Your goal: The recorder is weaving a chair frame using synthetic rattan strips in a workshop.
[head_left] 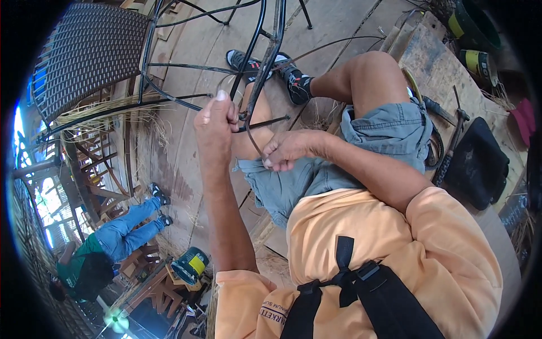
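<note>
My left hand (pixel 215 129) grips a bar of a black metal chair frame (pixel 265 53) that stands before my knees, thumb up along the bar. My right hand (pixel 288 150) pinches a thin dark rattan strand (pixel 252 138) just below the left hand, over my lap. The strand curves up from my fingers toward the frame and loops away over the wooden floor. The chair's woven dark back panel (pixel 84 53) shows at the upper left. I sit in denim shorts and an orange shirt, with my sneakered feet under the frame.
A hammer (pixel 451 144) and a black pouch (pixel 479 164) lie on the wooden bench at right, with paint cans (pixel 479 62) beyond. Another person in jeans and a green shirt (pixel 107 248) is at lower left near wooden chair frames and a green can (pixel 191 264).
</note>
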Tool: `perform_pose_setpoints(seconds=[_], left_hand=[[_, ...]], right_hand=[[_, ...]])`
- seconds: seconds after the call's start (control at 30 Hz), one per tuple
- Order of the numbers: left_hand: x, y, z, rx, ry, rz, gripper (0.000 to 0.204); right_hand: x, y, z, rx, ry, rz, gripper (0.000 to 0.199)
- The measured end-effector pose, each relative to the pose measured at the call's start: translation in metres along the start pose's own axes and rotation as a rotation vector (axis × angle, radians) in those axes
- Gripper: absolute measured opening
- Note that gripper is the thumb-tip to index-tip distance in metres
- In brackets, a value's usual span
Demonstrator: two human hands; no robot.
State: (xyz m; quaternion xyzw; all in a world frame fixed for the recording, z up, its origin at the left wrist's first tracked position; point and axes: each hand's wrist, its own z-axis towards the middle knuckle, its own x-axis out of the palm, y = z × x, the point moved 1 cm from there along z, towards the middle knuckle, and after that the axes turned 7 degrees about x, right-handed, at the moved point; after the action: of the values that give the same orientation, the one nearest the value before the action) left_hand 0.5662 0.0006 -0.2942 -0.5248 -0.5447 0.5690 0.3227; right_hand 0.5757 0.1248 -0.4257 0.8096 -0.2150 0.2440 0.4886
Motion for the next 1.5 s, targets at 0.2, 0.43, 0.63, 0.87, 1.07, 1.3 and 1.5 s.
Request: perform_pose_setpoints(seconds=[0.2,0.43,0.63,0.87,1.07,1.3,1.5], left_hand=[[-0.007,-0.007,0.002,0.005,0.014,0.125,0.039],[-0.008,-0.008,-0.004,0.012,-0.007,0.169,0.035],[-0.014,0.004,-0.018,0.002,-0.047,0.095,0.03],[-0.009,0.01,-0.025,0.01,-0.081,-0.002,0.029],[0.006,0.016,-0.041,-0.02,-0.08,-0.029,0.033],[0.005,0.05,-0.082,0.021,-0.25,-0.234,0.035],[0.017,0.059,-0.099,0.02,-0.309,-0.09,0.032]], right_hand=[[-0.021,-0.007,0.003,-0.01,-0.239,-0.275,0.018],[-0.017,-0.002,-0.002,0.001,-0.244,-0.331,0.017],[-0.023,-0.007,0.006,-0.27,-0.606,-0.289,0.021],[0.0,0.034,0.015,-0.344,-0.765,0.206,0.028],[-0.006,0.021,0.034,-0.469,-0.913,0.41,0.013],[0.009,0.011,-0.004,-0.562,-0.297,0.528,0.009],[-0.004,0.01,-0.043,-0.522,-0.535,0.162,0.01]])
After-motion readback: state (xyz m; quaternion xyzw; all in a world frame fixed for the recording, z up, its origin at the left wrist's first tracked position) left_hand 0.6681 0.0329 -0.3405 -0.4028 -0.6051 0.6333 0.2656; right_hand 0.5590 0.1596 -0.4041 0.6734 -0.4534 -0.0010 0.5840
